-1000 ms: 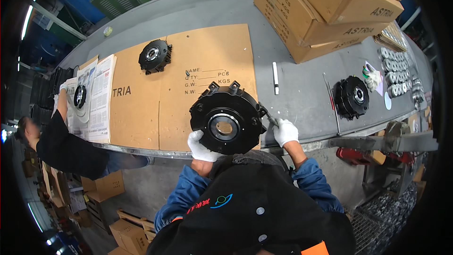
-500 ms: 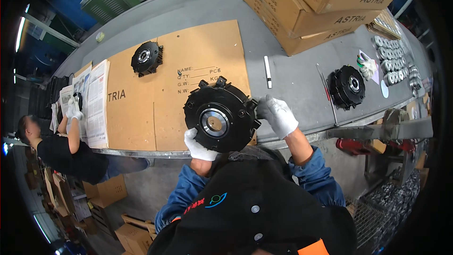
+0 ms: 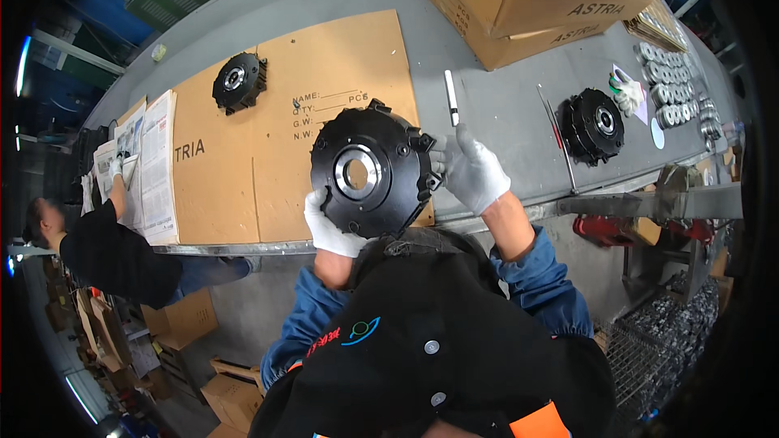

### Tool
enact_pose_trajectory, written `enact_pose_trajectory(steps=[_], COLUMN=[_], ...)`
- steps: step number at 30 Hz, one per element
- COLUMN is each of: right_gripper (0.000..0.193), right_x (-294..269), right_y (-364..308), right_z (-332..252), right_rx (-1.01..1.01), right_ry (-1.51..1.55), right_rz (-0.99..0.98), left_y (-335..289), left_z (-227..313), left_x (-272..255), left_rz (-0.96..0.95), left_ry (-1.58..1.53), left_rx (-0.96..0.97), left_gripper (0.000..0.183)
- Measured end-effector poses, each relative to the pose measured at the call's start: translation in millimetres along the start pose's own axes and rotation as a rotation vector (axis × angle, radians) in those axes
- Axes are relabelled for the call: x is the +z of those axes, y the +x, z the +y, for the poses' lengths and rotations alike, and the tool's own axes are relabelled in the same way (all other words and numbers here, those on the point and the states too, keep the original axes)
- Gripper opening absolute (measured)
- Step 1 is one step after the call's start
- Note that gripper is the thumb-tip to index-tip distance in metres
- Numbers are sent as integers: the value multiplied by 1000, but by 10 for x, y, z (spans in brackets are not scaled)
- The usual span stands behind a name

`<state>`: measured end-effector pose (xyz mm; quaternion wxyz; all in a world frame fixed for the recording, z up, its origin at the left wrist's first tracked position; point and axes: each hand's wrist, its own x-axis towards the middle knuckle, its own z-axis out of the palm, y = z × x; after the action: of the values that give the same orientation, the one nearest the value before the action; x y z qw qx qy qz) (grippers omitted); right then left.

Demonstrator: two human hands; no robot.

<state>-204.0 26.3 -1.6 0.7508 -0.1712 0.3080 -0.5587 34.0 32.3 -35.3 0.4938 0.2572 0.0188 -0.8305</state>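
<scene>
Head view: black round housing held up over the near edge of the surface, overlapping the cardboard sheet.
Left hand: grasping the lower-left rim; likely bears the weight, leaving the right edge free.
Right hand: at the right-edge lugs, fingers partly spread; can't tell whether it grips.
Housing tilt: bored face toward camera, probably for a clear look.
Cardboard: under a second housing, probably scratch protection.
Right side: white marker, thin tools, third housing, glove, rows of metal rings.
In the way: stacked cartons hide some far surface; co-worker left, well apart.
</scene>
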Motion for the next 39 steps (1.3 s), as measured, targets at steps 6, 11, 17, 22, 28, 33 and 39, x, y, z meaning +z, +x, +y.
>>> enact_pose_trajectory(steps=[6, 11, 17, 22, 28, 33, 39], right_gripper=[54, 44, 29, 23, 23, 27, 34], right_x=[-173, -190, -136, -175, -312, -327, -294], right_y=[11, -35, -55, -56, -6, 79, 66], right_z=[49, 41, 81, 105, 150, 197, 255], right_rx=[51, 92, 71, 88, 123, 199, 259], right_ry=[94, 199, 152, 128, 178, 348, 471], right_rz=[-9, -34, 163, 264, 282, 467, 410], left_y=[49, 2, 39, 40, 71, 66, 53], left_z=[85, 103, 98, 64, 45, 68, 66], left_x=[63, 271, 359, 515, 559, 604, 668], left_rz=[-35, 109, 113, 157, 80, 26, -19], left_ry=[32, 87, 117, 119, 157, 128, 105], left_rx=[13, -60, -73, -83, -84, -118, -147], left_gripper=[51, 49, 42, 42, 47, 50, 51])
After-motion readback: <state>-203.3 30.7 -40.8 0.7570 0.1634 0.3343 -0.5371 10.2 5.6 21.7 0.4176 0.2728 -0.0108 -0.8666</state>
